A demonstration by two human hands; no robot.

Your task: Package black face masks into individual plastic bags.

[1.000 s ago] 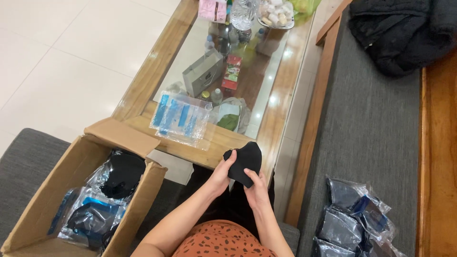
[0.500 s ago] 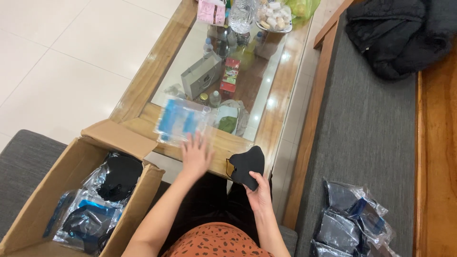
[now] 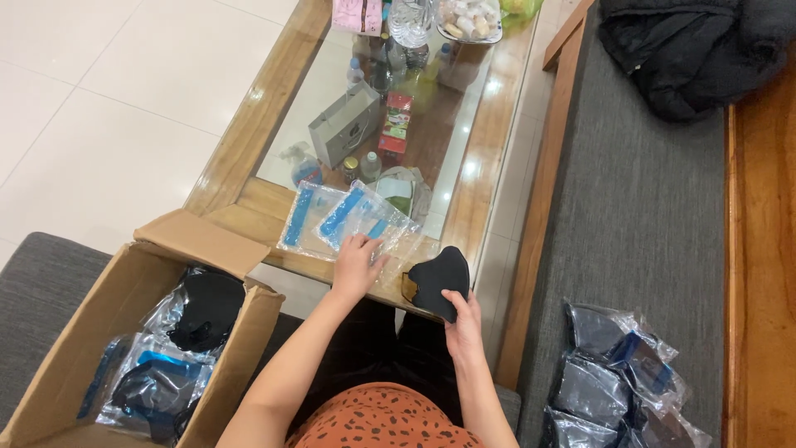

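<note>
Here, the left hand (image 3: 356,264) rests with fingers spread flat on a stack of clear plastic bags with blue strips (image 3: 344,220), which lies on the near edge of the wooden, glass-topped coffee table (image 3: 249,158). The right hand (image 3: 464,319) grips the lower edge of a black, curved fabric mask (image 3: 439,278), held over the table's near edge, just beside the bags. An open cardboard box (image 3: 124,332) holding bagged black items stands at the left. Further filled bags (image 3: 618,377) lie on the grey sofa (image 3: 638,207).

Left hand (image 3: 356,264) on clear blue-striped bags (image 3: 344,220) at frame centre, right hand (image 3: 464,319) gripping black mask (image 3: 438,280) beside them.
</note>
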